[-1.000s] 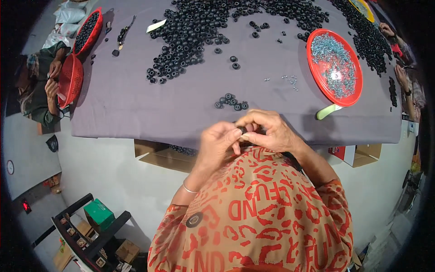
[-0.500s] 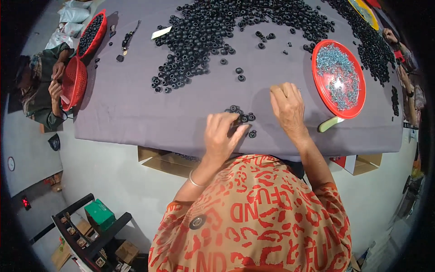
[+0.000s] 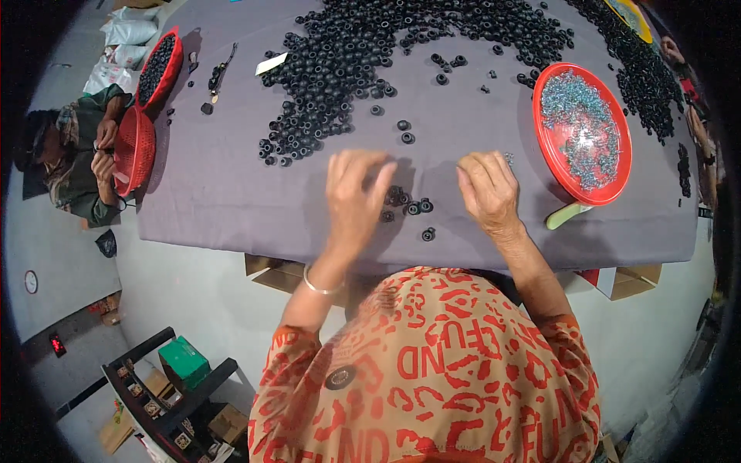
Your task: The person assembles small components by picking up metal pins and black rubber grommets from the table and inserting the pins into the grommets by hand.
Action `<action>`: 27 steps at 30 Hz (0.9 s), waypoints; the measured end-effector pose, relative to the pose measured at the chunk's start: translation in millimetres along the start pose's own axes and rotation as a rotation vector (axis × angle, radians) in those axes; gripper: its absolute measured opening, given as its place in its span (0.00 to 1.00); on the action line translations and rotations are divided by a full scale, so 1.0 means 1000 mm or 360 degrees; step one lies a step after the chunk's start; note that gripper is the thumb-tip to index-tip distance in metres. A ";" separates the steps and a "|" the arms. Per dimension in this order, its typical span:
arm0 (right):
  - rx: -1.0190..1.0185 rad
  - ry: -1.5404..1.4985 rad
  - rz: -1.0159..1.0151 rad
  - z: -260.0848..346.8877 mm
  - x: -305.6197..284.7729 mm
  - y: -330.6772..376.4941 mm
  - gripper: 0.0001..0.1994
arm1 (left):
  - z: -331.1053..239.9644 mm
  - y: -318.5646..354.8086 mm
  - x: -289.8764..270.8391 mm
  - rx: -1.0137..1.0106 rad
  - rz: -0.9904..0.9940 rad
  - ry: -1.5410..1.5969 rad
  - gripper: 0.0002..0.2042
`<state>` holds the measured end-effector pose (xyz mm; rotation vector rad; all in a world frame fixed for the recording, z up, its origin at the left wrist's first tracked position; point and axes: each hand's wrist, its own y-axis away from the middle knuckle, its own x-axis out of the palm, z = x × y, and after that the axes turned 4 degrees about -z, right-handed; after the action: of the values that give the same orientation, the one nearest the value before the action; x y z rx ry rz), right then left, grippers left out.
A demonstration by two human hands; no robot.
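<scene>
Over the cloth, my left hand [image 3: 355, 197] is raised with its thumb apart from the fingers, slightly blurred; nothing shows in it. Just right of it lies a small group of black ring-shaped parts [image 3: 414, 207], with one more black part [image 3: 428, 234] nearer to me. My right hand [image 3: 490, 189] has its fingers curled together, and what they may hold is hidden. Beside its fingertips shows a tiny shiny bit [image 3: 508, 158]. A large heap of black ring-shaped parts [image 3: 340, 85] spreads across the far middle of the table.
A red plate [image 3: 546, 147] of small shiny metal pieces stands at right, by a pale green handle [image 3: 567, 214]. More black parts [image 3: 644, 92] lie far right. At left, a person [image 3: 93, 154] sits by red baskets [image 3: 137, 147]. A black rack [image 3: 147, 386] stands lower left.
My left hand has moved up and left, off the small group of black parts, and its thumb has spread from the fingers. My right hand stays nearly in place. The view has shifted slightly.
</scene>
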<state>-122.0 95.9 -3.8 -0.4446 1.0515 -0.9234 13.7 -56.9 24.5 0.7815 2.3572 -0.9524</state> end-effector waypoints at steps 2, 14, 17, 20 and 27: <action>0.0003 -0.0009 -0.0027 -0.002 0.000 0.001 0.12 | 0.003 -0.023 0.009 0.0173 0.0139 0.0047 0.08; 0.0093 -0.0052 -0.0090 -0.002 -0.002 0.001 0.11 | -0.001 -0.032 0.002 -0.1385 0.0521 0.1666 0.08; 0.0099 -0.0059 -0.0091 -0.001 -0.003 0.000 0.11 | -0.004 -0.010 -0.012 -0.1590 0.0551 0.2335 0.09; 0.0139 -0.0100 -0.0083 -0.001 -0.002 0.002 0.10 | -0.011 0.010 -0.018 -0.1643 0.0566 0.2706 0.09; 0.0283 -0.0153 -0.0099 -0.001 0.000 0.006 0.08 | -0.020 0.035 -0.027 -0.1662 0.0686 0.2881 0.09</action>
<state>-120.3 99.4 -7.9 -0.3718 0.8639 -1.0315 52.3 -29.9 37.5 1.8203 2.8207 1.8565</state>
